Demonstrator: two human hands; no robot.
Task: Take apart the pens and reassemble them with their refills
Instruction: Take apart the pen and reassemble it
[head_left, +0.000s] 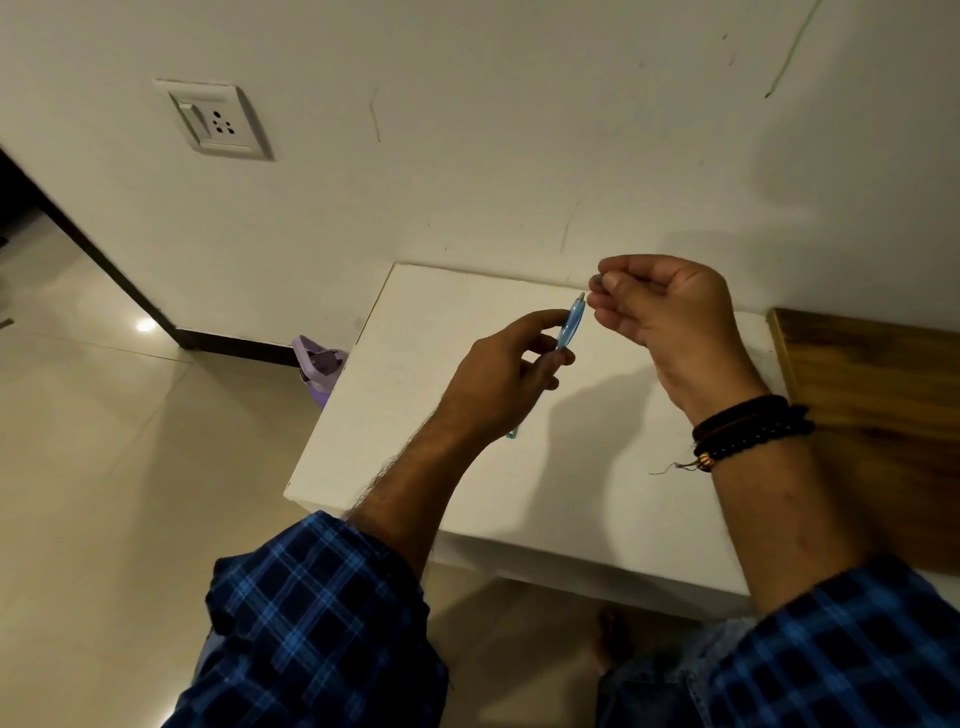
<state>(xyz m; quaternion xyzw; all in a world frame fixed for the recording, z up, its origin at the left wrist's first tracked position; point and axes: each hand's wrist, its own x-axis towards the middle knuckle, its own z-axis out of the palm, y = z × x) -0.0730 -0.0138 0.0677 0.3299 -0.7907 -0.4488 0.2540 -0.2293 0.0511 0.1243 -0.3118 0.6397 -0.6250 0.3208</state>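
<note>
Head view, near edge first: two blue plaid sleeves, left sleeve (311, 623) and right sleeve (857, 649), are filling the bottom of the frame, both rolled up off the forearms. A bare foot (613, 639) is showing between them on the floor (104, 467), under the front edge of the white surface (415, 415).

Dark bead bracelets (748, 431) are sitting on the right wrist, with a short thread hanging off them.

The left hand (498, 384) is gripping a light blue pen (571, 325), fingers curled round the barrel. The pen is being held in the air above the surface, tilted, its metal tip pointing up toward the right hand (665, 317); its back end is poking out below the left palm.

The right hand is hovering just beside the pen tip, palm facing the camera, fingers curled in, thumb and forefinger pinching a small grey piece (595, 283). It is too small and blurred to identify. Piece and pen tip are sitting close together but apart.

A wooden panel (872, 389) is adjoining the surface on the right. A purple bottle (319, 364) is standing on the floor against the surface's left side. Farther back, a socket plate (215, 119) is sitting on the white wall (519, 130).
</note>
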